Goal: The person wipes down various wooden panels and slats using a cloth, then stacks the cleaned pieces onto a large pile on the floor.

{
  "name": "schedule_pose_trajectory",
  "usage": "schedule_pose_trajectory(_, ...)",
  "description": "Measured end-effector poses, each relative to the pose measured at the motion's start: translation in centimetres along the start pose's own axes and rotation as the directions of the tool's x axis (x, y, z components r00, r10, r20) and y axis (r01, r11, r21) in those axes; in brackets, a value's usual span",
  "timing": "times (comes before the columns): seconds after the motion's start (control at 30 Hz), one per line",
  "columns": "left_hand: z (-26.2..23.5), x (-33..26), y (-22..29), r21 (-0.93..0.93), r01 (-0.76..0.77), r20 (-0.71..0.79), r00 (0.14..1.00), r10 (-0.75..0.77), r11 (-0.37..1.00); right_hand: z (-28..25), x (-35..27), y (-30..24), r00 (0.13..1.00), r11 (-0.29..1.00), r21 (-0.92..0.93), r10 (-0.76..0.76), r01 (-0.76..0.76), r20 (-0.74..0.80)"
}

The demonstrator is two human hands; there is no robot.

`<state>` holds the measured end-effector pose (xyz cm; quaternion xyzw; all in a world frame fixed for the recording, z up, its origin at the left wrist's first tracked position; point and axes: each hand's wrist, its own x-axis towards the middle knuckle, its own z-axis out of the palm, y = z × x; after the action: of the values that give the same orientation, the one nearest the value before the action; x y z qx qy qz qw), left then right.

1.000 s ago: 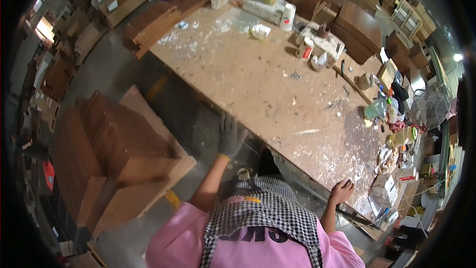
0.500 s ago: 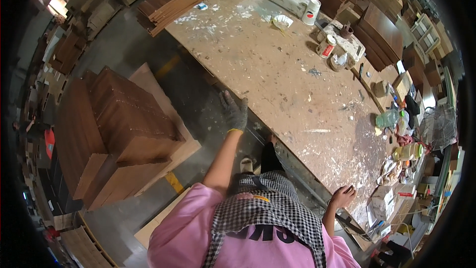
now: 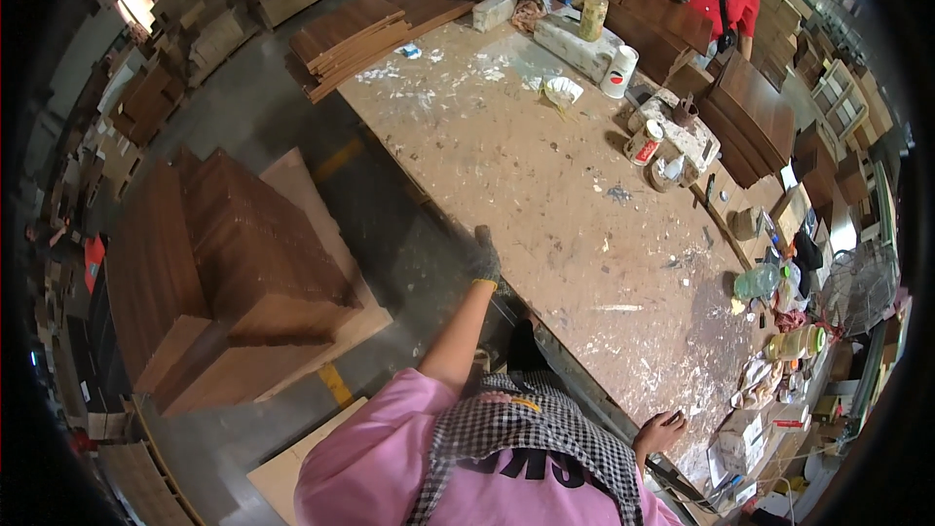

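My left hand (image 3: 484, 260), in a grey glove with a yellow cuff, is at the near left edge of the worktable (image 3: 526, 185). One digit stretches out along the edge, and the rest are partly hidden and smeared. Nothing shows in its grasp. Bare and loosely bent, my right hand (image 3: 660, 432) rests on the table's near right edge, fingers apart with nothing seen in them. Pale specks and scuffs cover the wooden tabletop between the hands and beyond.
Left of the table, brown wooden panels (image 3: 263, 234) stand stacked on a board on the floor. More panels (image 3: 351, 34) lie at the far corner. A can (image 3: 644, 142), a bottle (image 3: 593, 14) and jars line the right side. Across the table stands a co-worker in red (image 3: 740, 5).
The view has shifted, bringing two people at the far side further into sight. My left hand has turned, its fingers less spread. My right hand stays at the table edge.
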<state>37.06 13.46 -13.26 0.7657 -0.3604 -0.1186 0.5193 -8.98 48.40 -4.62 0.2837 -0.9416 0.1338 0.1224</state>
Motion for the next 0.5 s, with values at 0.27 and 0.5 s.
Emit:
schedule_pose_trajectory(0.27,-1.0,-0.8,2.8,-0.175,0.073,0.062,0.996,-0.063,0.982,0.7,0.1,1.1,1.000,1.000,-0.024,-0.005,0.005,-0.004)
schedule_pose_trajectory(0.5,-2.1,-0.7,4.4,-0.145,0.087,0.083,0.994,-0.075,0.986,1.5,0.3,1.6,1.000,0.997,-0.072,-0.014,0.013,-0.014)
